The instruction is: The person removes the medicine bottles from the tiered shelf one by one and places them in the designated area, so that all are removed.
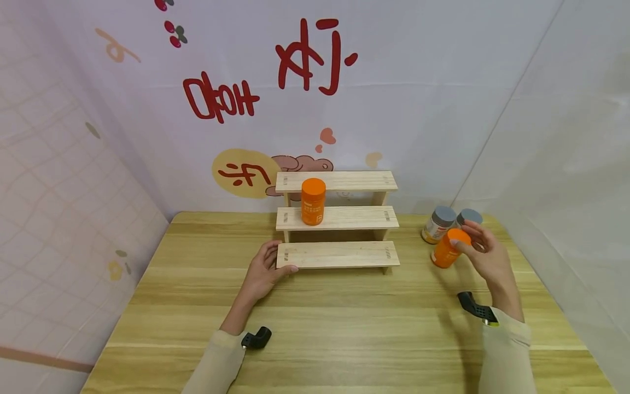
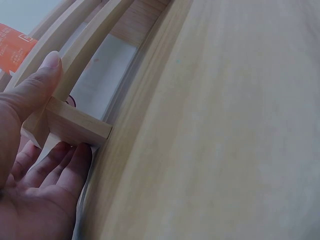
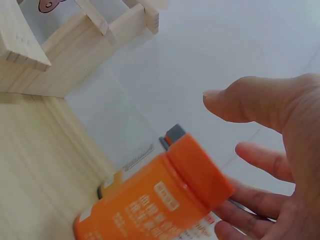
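Observation:
A three-step wooden shelf (image 1: 339,254) stands against the back wall. My left hand (image 1: 264,272) holds the left end of its lowest step, thumb along the front edge and fingers against the side support (image 2: 77,122). An orange bottle (image 1: 313,210) with an orange cap sits upright on the middle step. To the shelf's right, my right hand (image 1: 484,251) is at a second orange bottle (image 1: 445,253). In the right wrist view its thumb is apart from that bottle (image 3: 150,200), while other fingers are close by the cap, partly hidden behind it.
Two grey-capped jars stand behind the second orange bottle, one jar (image 1: 439,223) at its back left and the other jar (image 1: 469,216) partly covered by my right hand. The wooden table (image 1: 315,328) meets printed wall sheets at the back and sides.

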`<state>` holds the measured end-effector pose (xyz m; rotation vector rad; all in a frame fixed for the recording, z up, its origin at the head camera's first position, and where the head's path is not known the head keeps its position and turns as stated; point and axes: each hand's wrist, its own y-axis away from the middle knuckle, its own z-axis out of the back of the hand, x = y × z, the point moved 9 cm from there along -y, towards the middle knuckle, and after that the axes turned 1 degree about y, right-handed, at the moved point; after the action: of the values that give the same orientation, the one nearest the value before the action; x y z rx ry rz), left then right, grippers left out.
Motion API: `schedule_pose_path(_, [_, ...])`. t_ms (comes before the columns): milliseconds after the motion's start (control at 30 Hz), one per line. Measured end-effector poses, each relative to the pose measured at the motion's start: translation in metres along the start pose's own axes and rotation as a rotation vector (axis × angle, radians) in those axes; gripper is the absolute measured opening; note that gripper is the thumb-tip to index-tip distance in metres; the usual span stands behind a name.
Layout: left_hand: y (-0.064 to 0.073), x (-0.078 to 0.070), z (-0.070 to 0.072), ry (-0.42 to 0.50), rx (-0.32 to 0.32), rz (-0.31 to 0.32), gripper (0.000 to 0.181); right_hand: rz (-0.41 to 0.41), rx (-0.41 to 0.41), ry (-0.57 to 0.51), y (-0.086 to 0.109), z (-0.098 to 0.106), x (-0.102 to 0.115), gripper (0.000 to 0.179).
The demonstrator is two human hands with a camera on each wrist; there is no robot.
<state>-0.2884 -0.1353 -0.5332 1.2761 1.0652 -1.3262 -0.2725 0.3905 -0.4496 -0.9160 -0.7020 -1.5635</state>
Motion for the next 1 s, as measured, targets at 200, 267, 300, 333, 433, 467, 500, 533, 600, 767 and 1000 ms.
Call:
schedule_pose_path(200, [-0.001, -0.002, -0.001, 0.005, 0.000, -0.008, 0.084, 0.006, -0.020, 0.047, 0.005, 0.004, 0.020, 0.076])
schedule_pose_path(267, [-0.001, -0.001, -0.002, 0.006, 0.002, -0.011, 0.084, 0.008, -0.023, 0.060, 0.007, 0.005, 0.026, 0.077])
schedule_pose_path(300, [0.000, -0.001, -0.002, 0.007, 0.003, -0.012, 0.084, 0.013, -0.025, 0.064, 0.008, 0.005, 0.029, 0.078])
schedule_pose_path(333, [0.000, -0.001, -0.002, 0.007, 0.002, -0.011, 0.083, 0.020, -0.028, 0.064, 0.009, 0.005, 0.033, 0.078])
schedule_pose_path(433, [0.001, 0.000, 0.000, 0.008, -0.003, -0.009, 0.085, 0.054, -0.036, 0.071, 0.012, 0.003, 0.043, 0.076])
schedule_pose_path(467, [0.001, -0.001, 0.000, 0.006, -0.003, -0.009, 0.086, 0.069, -0.040, 0.071, 0.013, 0.002, 0.047, 0.075])
schedule_pose_path(500, [0.001, -0.001, 0.000, 0.005, -0.003, -0.009, 0.087, 0.086, -0.041, 0.073, 0.014, 0.001, 0.050, 0.074])
schedule_pose_path(533, [0.001, -0.001, 0.000, 0.005, -0.002, -0.008, 0.087, 0.100, -0.041, 0.078, 0.015, 0.000, 0.054, 0.073])
schedule_pose_path(600, [0.002, -0.001, 0.000, 0.002, -0.001, -0.008, 0.088, 0.129, -0.036, 0.080, 0.016, -0.003, 0.061, 0.073])
schedule_pose_path(767, [0.002, -0.001, 0.000, 0.004, -0.007, -0.006, 0.086, 0.186, -0.010, 0.071, 0.016, -0.015, 0.077, 0.075])
schedule_pose_path(1000, [0.002, -0.001, -0.001, 0.006, -0.005, -0.006, 0.086, 0.238, 0.062, 0.058, 0.013, -0.036, 0.090, 0.076])
